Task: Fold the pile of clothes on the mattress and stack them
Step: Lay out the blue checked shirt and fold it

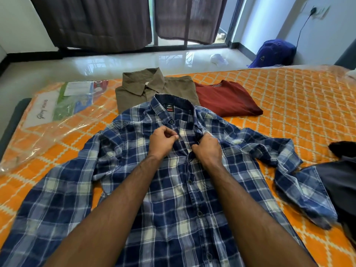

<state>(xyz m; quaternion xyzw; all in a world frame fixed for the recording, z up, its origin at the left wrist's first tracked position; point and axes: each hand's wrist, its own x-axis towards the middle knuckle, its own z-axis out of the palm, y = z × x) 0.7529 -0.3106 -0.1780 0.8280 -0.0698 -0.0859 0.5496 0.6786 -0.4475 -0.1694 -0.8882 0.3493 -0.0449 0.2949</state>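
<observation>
The mattress (289,97) fills most of the room's near side, orange with a pale diamond quilting, its left end under clear plastic wrap (48,120) with a printed label showing through. Spread flat across the middle of the mattress lies the plaid shirt (173,199), blue and white checks, front up, collar toward the window, both sleeves flung out to the sides. Beyond the plaid shirt's collar sits a folded olive shirt (138,87), and just right of that, touching its edge, a folded red tee (227,99). At the mattress's right edge, beside the plaid shirt's right sleeve, is a heap of dark clothes (341,176) not yet folded.

Past the mattress, on the glossy floor, a blue bag (273,53) leans against the wall at the right, and dark curtains (119,20) hang over the window.

Both bare forearms reach out over the plaid shirt to its chest, just below the collar. The left hand (163,140) has its fingers curled in, thumb and fingertips pinching the left edge of the placket. The right hand (207,149) is curled tightly on the other edge of the placket, a fold of cloth bunched in its grip. The two hands are near each other but apart, with the open neck of the shirt between them.
</observation>
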